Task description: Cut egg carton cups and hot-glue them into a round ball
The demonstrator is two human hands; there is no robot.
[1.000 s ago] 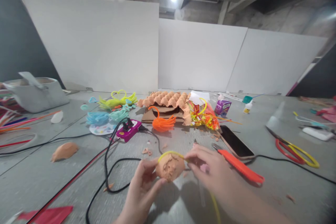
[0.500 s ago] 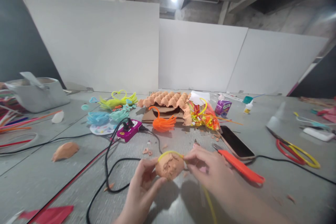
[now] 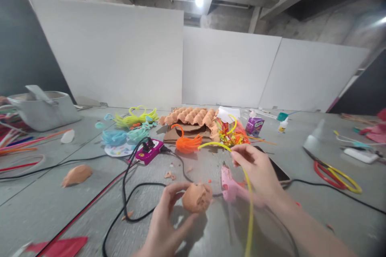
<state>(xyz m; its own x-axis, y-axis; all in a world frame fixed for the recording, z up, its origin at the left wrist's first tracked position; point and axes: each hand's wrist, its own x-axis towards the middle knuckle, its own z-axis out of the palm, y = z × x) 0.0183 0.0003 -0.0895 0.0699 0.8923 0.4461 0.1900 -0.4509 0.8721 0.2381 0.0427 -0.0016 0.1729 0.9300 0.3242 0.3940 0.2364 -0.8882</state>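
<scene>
My left hand [image 3: 169,219] is closed around a rounded orange-brown egg-carton piece [image 3: 194,200], its rough torn side turned to the right. Between thumb and fingers, my right hand [image 3: 256,168] pinches a yellow pipe cleaner [image 3: 250,209]. One end of it curves left towards an orange yarn-like bundle [image 3: 188,143]; the rest hangs down past the bottom of the head view. The pipe cleaner and the carton piece are apart. Below my right hand lies a pink glue gun [image 3: 228,186], partly covered by the hand and the pipe cleaner.
Behind stand an egg carton [image 3: 193,115] and a purple box [image 3: 255,126]. A purple power strip [image 3: 149,151] trails black cables on the left. Scissors [image 3: 337,174] lie right, beyond a partly hidden phone [image 3: 279,168]. Another carton piece [image 3: 77,175] rests left.
My right hand has moved up and away with the pipe cleaner, which had lain along the carton piece's top edge. The glue gun now shows; the orange-red cutter is covered.
</scene>
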